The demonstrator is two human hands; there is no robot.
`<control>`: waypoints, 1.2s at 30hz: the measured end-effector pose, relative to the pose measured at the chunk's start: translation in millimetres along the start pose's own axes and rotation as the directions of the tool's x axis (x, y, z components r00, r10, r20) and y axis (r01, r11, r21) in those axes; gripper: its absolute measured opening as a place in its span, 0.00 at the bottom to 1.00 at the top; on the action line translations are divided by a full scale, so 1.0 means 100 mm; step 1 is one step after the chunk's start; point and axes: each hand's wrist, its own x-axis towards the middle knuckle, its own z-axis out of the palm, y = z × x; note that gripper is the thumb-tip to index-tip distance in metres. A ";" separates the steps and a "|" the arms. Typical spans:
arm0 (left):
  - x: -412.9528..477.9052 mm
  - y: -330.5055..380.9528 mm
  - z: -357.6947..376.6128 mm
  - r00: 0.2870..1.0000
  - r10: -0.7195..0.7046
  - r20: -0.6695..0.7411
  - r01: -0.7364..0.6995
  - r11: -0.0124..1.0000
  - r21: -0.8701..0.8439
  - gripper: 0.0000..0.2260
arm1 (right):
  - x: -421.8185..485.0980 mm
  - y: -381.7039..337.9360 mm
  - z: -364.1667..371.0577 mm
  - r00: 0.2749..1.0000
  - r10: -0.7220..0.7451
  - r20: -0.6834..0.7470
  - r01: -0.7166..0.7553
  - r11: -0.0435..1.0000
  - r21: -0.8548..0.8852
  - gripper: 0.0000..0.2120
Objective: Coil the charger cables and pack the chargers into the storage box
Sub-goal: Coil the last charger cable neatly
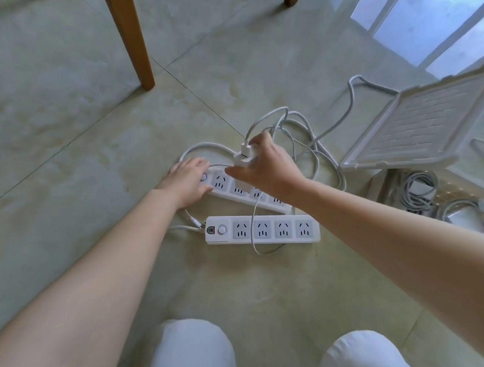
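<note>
My right hand [265, 165] grips a white charger [243, 158] just above the far power strip [227, 185]. The charger's white cable [294, 130] loops loosely over the floor behind it. My left hand [187, 180] presses flat on the switch end of that far strip. A second white power strip [263, 228] lies nearer to me, with a thin cable crossing it. At the right stands the clear storage box [387, 187] with its white lid [417, 123] raised; coiled grey chargers [420, 190] lie inside.
Two wooden furniture legs [132, 40] stand on the tiled floor at the back. A bright glass door is at the top right. My knees in white trousers [193, 351] fill the bottom edge.
</note>
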 end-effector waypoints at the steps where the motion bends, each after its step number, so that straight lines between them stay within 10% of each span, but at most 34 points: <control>1: -0.05 0.06 -0.05 1.000 0.004 -0.007 -0.004 1.000 -0.016 0.26 | -0.04 -0.02 -0.07 0.999 0.041 -0.001 -0.041 0.998 -0.038 0.31; 10: -0.66 1.02 -0.73 0.974 0.206 -0.093 -0.223 0.943 -0.248 0.23 | -0.39 -0.36 -0.57 0.960 0.281 0.012 -0.281 0.960 -0.006 0.34; 18: -1.32 1.60 -1.06 0.976 0.217 0.028 -0.093 0.526 -0.845 0.25 | -1.07 -0.61 -1.01 0.940 0.339 0.044 -0.342 0.933 0.108 0.31; 21: -1.47 1.74 -1.17 0.988 0.149 -0.049 -0.123 0.545 -0.829 0.18 | -1.32 -0.77 -1.10 0.938 0.347 0.019 -0.342 0.911 0.232 0.32; 26: -1.76 1.87 -1.46 0.987 0.081 -0.138 -0.160 0.500 -0.851 0.12 | -1.65 -0.95 -1.20 0.979 0.155 -0.131 -0.134 0.979 0.155 0.31; 30: -2.11 1.90 -1.69 0.989 0.128 -0.076 -0.130 0.491 -0.861 0.10 | -1.88 -0.92 -1.35 0.921 0.132 -0.367 -0.105 0.990 0.093 0.11; 36: -2.61 1.97 -2.01 0.966 0.240 -0.097 -0.165 0.280 -0.946 0.12 | -2.20 -1.02 -1.50 0.895 -0.134 -0.425 0.142 0.990 -0.012 0.21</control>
